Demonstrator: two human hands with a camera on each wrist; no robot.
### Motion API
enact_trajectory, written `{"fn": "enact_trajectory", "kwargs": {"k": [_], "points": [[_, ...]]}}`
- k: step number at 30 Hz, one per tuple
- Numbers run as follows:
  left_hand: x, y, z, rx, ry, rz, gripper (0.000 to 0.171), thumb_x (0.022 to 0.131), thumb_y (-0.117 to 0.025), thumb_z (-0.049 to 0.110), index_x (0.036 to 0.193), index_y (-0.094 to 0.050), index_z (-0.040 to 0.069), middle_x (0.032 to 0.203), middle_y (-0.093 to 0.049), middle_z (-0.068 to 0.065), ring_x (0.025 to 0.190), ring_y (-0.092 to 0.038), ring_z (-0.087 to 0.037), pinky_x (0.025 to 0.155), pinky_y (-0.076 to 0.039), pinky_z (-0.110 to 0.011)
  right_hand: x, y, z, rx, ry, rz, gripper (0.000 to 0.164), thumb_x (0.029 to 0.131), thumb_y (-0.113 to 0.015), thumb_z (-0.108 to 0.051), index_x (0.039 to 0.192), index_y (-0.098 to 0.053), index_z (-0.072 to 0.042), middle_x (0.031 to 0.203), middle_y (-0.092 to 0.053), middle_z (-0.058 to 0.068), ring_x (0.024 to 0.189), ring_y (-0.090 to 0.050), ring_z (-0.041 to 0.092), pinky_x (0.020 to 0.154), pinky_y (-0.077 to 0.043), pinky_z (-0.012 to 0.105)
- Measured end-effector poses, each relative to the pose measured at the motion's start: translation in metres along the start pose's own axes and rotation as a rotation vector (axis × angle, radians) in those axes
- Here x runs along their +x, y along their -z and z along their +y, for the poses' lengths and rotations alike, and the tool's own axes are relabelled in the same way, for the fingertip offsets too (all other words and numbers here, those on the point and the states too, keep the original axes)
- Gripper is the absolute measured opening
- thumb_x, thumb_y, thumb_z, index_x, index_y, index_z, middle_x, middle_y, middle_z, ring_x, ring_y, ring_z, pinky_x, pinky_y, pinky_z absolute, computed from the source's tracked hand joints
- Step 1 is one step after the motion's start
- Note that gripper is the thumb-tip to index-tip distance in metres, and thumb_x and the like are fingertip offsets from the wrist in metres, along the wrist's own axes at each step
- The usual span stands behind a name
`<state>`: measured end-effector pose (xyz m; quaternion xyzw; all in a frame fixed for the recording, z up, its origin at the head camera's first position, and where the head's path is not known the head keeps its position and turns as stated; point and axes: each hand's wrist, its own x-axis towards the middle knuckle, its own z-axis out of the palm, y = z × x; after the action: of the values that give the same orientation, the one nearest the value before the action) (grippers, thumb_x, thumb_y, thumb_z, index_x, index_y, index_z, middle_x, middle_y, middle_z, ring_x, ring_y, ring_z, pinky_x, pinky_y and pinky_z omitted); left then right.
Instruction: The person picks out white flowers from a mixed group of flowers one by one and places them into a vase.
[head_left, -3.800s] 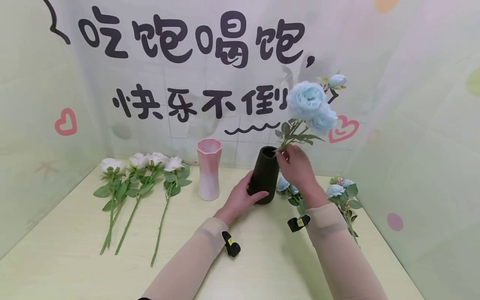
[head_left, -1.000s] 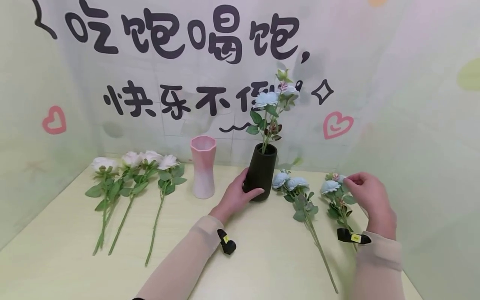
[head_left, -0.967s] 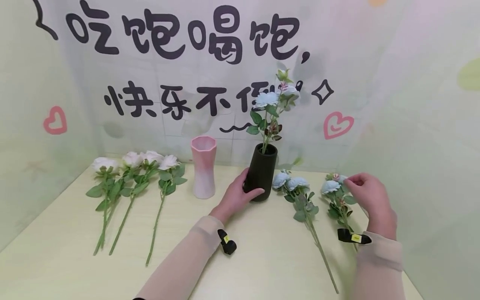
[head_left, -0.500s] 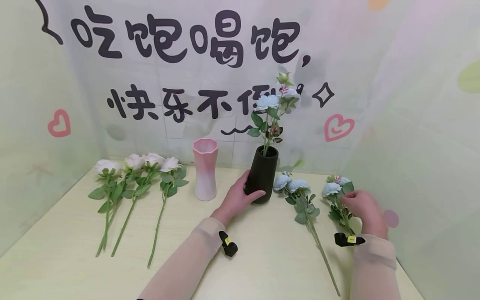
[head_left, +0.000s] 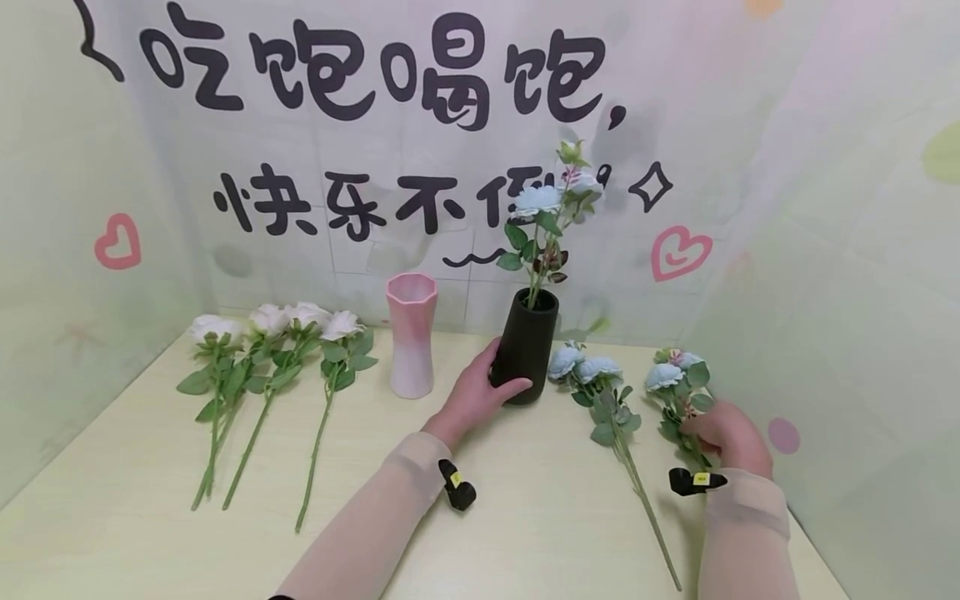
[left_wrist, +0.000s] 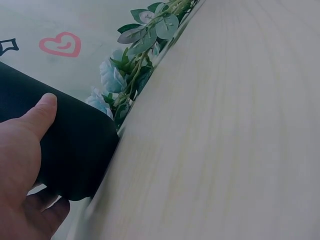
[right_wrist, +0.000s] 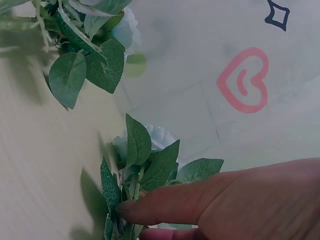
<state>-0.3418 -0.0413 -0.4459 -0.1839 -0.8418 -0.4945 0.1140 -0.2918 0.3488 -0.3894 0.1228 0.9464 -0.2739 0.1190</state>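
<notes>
My left hand [head_left: 476, 396] grips the standing black vase [head_left: 527, 343], blue flowers [head_left: 537, 201] inside. My right hand [head_left: 731, 437] touches the rightmost flower [head_left: 664, 377], lying on the table [head_left: 540, 508] — whether pinching it, I can't tell.

The pink vase [head_left: 412, 350] stands upright near the table's [head_left: 570, 517] back edge. White roses [head_left: 285, 376] are lying toward its back left corner. Behind, the wall [head_left: 360, 258] carries black writing [head_left: 339, 108].

Pale table [head_left: 525, 517]; two vases [head_left: 412, 350], loose flowers [head_left: 598, 368]
</notes>
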Motion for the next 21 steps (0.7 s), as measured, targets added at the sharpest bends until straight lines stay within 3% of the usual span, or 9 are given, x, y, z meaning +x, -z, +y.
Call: {"fn": "enact_trajectory", "kwargs": {"k": [13,21], "points": [[-0.002,-0.001,-0.003,0.009,-0.004,-0.002,0.085,0.086,-0.077,0.046,0.152,-0.032,0.018,0.141,-0.047,-0.003,0.125,-0.042,-0.014,0.105,-0.039,-0.043,-0.01,-0.008,0.001,-0.035,-0.09,-0.008,0.039,0.081,-0.075,-0.031,0.053,-0.052,-0.017,0.049,-0.045,-0.003,0.05,-0.045,0.015,0.051,-0.039,0.032],[-0.004,0.0,-0.004,0.002,-0.005,-0.005,0.085,0.086,-0.077,0.046,0.152,-0.032,0.018,0.141,-0.047,-0.003,0.125,-0.041,-0.014,0.105,-0.039,-0.042,-0.006,-0.012,-0.001,-0.013,-0.04,0.02,0.036,0.08,-0.071,-0.022,0.05,-0.05,-0.018,0.046,-0.045,-0.004,0.043,-0.043,0.01,0.046,-0.037,0.026]]}}
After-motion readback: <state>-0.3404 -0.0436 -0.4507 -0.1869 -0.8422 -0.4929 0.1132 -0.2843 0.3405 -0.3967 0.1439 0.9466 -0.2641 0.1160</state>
